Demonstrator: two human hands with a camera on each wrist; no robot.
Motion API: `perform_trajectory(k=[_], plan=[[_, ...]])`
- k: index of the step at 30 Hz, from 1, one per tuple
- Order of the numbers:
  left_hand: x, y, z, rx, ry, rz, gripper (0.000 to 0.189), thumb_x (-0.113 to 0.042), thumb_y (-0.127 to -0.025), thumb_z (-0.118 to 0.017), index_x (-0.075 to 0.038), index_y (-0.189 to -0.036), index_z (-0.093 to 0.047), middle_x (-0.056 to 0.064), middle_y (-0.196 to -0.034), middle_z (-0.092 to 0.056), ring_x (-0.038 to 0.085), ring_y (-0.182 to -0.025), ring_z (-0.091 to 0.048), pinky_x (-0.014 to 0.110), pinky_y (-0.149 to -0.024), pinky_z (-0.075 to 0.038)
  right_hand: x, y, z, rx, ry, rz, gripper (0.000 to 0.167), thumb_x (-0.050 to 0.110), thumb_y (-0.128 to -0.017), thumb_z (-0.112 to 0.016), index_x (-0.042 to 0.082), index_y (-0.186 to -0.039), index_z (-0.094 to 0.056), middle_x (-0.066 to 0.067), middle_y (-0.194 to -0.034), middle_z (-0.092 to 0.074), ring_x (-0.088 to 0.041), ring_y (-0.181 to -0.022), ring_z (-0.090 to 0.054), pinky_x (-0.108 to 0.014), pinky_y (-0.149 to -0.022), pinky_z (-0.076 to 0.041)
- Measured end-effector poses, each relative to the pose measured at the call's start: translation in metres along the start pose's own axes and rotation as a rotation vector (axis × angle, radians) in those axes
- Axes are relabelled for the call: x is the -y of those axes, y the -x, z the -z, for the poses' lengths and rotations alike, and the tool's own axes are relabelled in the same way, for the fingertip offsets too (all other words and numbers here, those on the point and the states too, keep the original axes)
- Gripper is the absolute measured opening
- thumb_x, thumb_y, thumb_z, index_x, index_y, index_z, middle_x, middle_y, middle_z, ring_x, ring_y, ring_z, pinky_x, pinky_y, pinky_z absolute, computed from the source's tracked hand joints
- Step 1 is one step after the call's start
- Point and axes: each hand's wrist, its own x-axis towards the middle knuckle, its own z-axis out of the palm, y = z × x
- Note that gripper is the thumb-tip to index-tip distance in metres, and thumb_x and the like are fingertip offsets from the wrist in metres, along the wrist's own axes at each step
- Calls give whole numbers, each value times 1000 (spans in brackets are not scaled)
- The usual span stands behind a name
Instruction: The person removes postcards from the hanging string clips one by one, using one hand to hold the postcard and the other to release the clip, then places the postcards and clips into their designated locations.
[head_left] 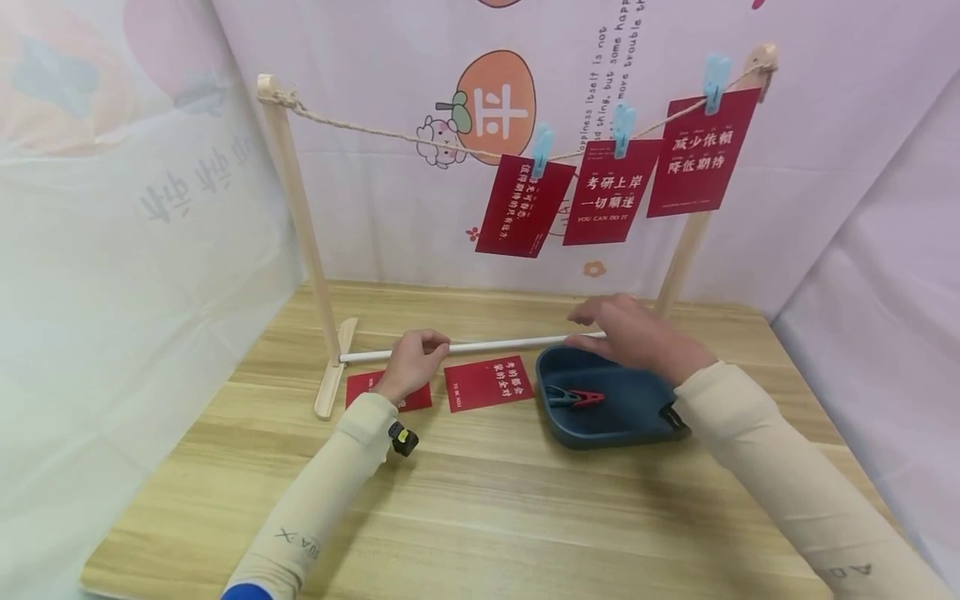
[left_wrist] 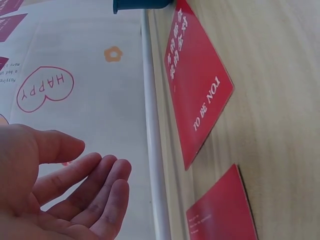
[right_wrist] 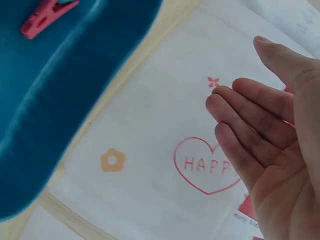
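Three hanging cards, two lying cards

The right hand, empty, with thumb wide from the fingers, is above the far side of the tray; the left hand, empty and loosely curved, is left of it. The lying cards are also left of the tray. The step seems between two hangings; the next move probably calls for pinching one card and the red clip inside the tray.
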Motion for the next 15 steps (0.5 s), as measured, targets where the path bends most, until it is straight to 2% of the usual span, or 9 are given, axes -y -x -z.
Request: perform_trajectory(k=[9,15], plan=[[-9,-3,3,-15,-11,-30,30,-23,-107,-61,-7,-131,-71,12,-129,-73,30,-121,-68,44,-100,-60,8,-4,32,-104,3,31,44,25,-92,-84,2,-127,-73,-19,-119,-78,-36,-109,-77,-52,-95,-63],[-19,-6,7,-31,1,-46,28,-20,-106,-61,-6,-128,-72,13,-129,-74,31,-121,-70,44,-101,-60,18,-7,53,-125,-19,-35,47,30,-92,-83,6,-131,-73,-15,-125,-77,-34,-112,-75,-53,-99,-62]])
